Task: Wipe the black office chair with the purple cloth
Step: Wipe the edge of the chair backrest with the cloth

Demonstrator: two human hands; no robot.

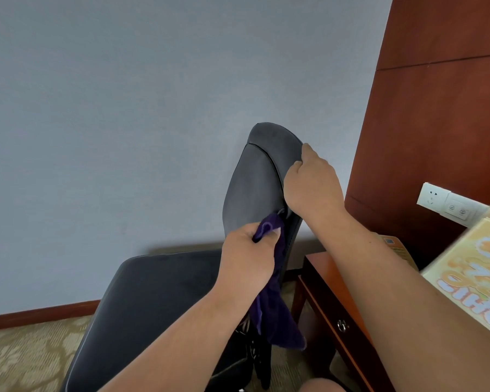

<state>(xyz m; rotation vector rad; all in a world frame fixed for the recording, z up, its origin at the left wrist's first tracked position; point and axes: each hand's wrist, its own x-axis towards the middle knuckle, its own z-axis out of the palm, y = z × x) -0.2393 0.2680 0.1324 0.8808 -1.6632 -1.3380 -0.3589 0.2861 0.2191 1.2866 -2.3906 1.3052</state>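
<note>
The black office chair (pixel 249 182) stands side-on in the middle, its backrest rising toward the grey wall and its padded seat (pixel 153 295) lower left. My right hand (pixel 311 182) grips the right edge of the backrest near its top. My left hand (pixel 246 256) holds the purple cloth (pixel 272 309) bunched against the lower rear edge of the backrest. The rest of the cloth hangs down below my hand. The chair's base is hidden behind my arms.
A red-brown wooden table (pixel 331 304) with a drawer knob stands close to the right of the chair. Behind it rises a wooden panel (pixel 436 108) with a white socket plate (pixel 447 205). A yellow printed box (pixel 475 275) sits at the right edge. Patterned carpet (pixel 26 352) covers the floor.
</note>
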